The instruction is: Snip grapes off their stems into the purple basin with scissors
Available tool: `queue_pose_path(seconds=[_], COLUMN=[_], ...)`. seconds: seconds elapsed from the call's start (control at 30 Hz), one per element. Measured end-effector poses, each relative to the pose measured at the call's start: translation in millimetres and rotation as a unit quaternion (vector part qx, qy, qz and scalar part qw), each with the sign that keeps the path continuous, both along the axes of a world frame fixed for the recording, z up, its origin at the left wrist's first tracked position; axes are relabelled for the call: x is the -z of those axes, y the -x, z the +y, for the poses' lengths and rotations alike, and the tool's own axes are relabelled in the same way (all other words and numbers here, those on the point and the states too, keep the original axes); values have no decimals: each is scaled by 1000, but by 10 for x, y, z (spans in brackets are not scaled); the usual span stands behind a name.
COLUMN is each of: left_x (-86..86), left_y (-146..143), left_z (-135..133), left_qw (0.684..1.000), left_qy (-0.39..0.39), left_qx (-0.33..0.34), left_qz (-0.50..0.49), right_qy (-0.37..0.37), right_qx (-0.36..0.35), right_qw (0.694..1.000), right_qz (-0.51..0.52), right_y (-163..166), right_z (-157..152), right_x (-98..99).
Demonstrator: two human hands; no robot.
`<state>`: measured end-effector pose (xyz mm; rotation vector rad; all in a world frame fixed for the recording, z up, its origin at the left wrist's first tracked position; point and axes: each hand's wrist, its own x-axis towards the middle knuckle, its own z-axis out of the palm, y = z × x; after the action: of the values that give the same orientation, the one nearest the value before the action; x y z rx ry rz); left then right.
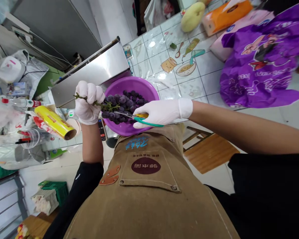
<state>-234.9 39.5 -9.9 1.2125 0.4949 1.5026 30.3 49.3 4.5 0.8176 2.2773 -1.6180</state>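
While the left hand (88,101) pinches the grape bunch (119,108) by its stem over the purple basin (137,84), the right hand (161,113), closed around the scissors (141,116), should snip close to each grape.

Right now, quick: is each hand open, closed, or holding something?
Left hand: closed on the stem of the grape bunch, above the purple bowl.
Right hand: closed on the scissors.

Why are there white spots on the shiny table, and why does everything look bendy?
Head view: the spots are light glaring off the glossy table; the wide lens tilts and bends lines toward the edges, like the steel box; the grapes, left hand and right hand with scissors look sharp.
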Motion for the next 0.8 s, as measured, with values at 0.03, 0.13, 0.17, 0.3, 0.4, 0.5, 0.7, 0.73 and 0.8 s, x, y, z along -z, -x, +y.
queue_pose_path(seconds=[0.03, 0.13, 0.17, 0.3, 0.4, 0.5, 0.7, 0.73, 0.8], left_x=[-1, -3, -4, -1, 10, 22, 33, 35, 41], left_y=[-11, -50, -65, -122, -149, -164, -192, -200, -220], left_z=[-10, -66, -89, -163, -187, -197, -212, -216, -229], left_qw=[1000, 999, 998, 994, 993, 994, 997, 997, 996], left_qy=[1, 28, 42, 67, 71, 68, 56, 55, 56], left_qx=[-9, -37, -50, -80, -84, -79, -51, -52, -56], left_qz=[0, 15, 18, 32, 44, 42, 31, 34, 41], right_qy=[1, 1, 1, 9, 22, 31, 60, 71, 90], right_qx=[-1, -6, -8, -25, -24, -19, -25, -27, -31], right_qw=[1000, 1000, 1000, 1000, 999, 999, 998, 997, 995], right_qz=[1, 0, -1, 4, 9, 2, 2, 2, -6], right_y=[32, 103, 119, 152, 153, 142, 147, 154, 172], right_z=[2, -6, -10, -24, -30, -31, 25, 46, 92], right_x=[-15, -18, -8, 56, 100, 125, 126, 130, 145])
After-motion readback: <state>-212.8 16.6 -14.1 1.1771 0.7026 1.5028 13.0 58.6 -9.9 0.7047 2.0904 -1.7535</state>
